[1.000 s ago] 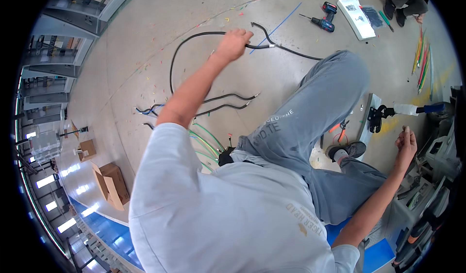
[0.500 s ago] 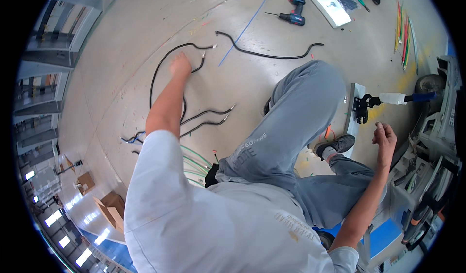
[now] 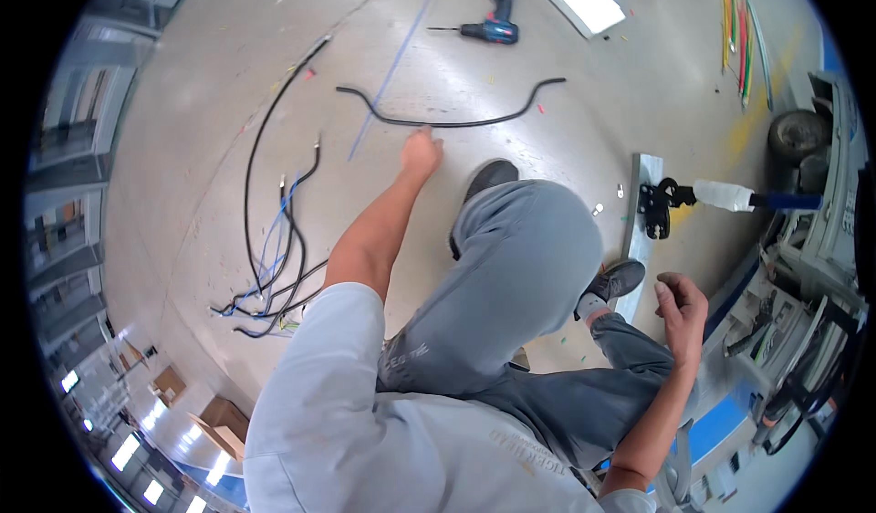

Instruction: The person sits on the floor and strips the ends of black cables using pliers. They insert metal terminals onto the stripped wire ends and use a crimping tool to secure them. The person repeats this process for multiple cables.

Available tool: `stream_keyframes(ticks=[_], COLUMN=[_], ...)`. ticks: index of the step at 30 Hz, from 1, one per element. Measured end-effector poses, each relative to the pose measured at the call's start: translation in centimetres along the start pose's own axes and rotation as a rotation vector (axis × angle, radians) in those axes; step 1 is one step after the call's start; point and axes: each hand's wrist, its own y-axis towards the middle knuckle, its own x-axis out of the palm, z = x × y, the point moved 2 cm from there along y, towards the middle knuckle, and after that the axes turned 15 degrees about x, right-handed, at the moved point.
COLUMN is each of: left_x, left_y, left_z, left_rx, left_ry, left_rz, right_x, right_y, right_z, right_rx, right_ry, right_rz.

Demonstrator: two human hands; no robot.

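Observation:
My left hand (image 3: 422, 153) reaches down to the floor at the middle of a curved black cable (image 3: 484, 124), its bunched fingers meeting the cable. Part of the fingers is hidden behind the hand. Over my right side, my right hand (image 3: 682, 317) hangs in the air with curled fingers, thumb near forefinger; whatever may be between them is too small to make out. Closest to it is a crimping tool (image 3: 655, 210) with black jaws and a long handle, lying on a metal bar (image 3: 646, 168). Left of my knee lie several black cables (image 3: 248, 184) with metal lugs at their ends.
A cordless drill (image 3: 497, 27) lies beyond the cable, beside a white box (image 3: 577, 0). Coloured wires (image 3: 741, 43) are spread at the far right. Near the right edge stands a wheeled cart (image 3: 835, 193). Cardboard boxes (image 3: 222, 422) sit at the lower left.
My left hand has moved right from the lugged cables to the single curved cable. One lugged cable now stretches straighter, away from me. My right hand stays curled; the view has shifted.

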Motion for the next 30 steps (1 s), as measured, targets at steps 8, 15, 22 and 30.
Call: stream_keyframes(ticks=[8, 15, 22, 30], left_x=[4.2, 3.9, 2.2, -7.3], left_y=[4.7, 5.9, 4.2, 3.9], left_z=[5.0, 4.6, 4.5, 11.6], left_rx=[0.156, 0.183, 0.297, 0.609], left_ry=[0.111, 0.304, -0.011, 0.146], left_rz=[0.057, -0.188, -0.350, -0.038], right_x=[0.0, -0.1, 0.0, 0.2], right_y=[0.1, -0.2, -1.8, -4.5], right_z=[-1.0, -2.1, -3.2, -3.1], right_rx=[-0.045, -0.063, -0.128, -0.242], right_ry=[-0.196, -0.232, -0.192, -0.203], right_rz=[-0.004, -0.038, -0.059, -0.003])
